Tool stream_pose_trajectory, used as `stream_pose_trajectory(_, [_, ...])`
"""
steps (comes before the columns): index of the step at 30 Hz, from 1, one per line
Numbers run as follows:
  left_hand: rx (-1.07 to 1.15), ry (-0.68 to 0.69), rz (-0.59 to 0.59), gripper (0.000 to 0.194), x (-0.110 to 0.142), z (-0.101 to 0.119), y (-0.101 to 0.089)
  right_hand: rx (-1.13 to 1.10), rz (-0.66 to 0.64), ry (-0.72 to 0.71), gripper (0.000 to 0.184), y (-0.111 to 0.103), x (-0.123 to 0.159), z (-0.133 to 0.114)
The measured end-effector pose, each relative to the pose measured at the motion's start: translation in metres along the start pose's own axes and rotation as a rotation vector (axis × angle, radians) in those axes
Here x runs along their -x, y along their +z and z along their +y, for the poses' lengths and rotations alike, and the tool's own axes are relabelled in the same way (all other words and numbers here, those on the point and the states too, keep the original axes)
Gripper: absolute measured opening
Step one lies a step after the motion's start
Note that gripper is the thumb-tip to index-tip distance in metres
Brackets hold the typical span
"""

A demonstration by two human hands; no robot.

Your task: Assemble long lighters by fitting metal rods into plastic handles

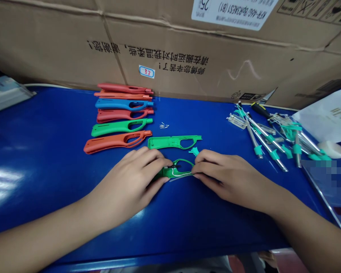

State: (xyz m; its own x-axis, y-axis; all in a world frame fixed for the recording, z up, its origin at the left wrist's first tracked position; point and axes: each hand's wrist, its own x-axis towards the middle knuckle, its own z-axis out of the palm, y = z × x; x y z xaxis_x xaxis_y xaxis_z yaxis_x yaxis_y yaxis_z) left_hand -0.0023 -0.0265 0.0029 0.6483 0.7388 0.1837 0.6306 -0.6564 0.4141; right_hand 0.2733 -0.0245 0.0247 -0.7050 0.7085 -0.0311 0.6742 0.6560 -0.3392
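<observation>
Between my two hands is a green lighter casing half (174, 172), its hollow side up, with a small black part and a thin white wire inside. The fingers of my left hand (136, 174) are closed on its left end. My right hand (230, 176) pinches its narrow right end, where my fingertips hide the details. A thin clear tube or strip lies along the casing's near edge. Just beyond rests a matching green casing half (170, 142), hollow side up. A small turquoise piece (193, 151) shows beside my right fingers.
Several red, orange, blue and green casings (116, 141) lie stacked in a row at the left. Tiny pins (164, 125) sit near them. Metal tubes with turquoise parts (268, 146) and a screwdriver (260, 110) are at the right. A cardboard box (170, 49) borders the blue table's back.
</observation>
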Motion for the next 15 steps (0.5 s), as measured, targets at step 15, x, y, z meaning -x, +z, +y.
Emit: stream_pose_trajectory(15, [0.007, -0.008, -0.009, 0.021, 0.0001, 0.0018, 0.0008, 0.013, 0.068, -0.074, 0.022, 0.0012, 0.0028, -0.0039])
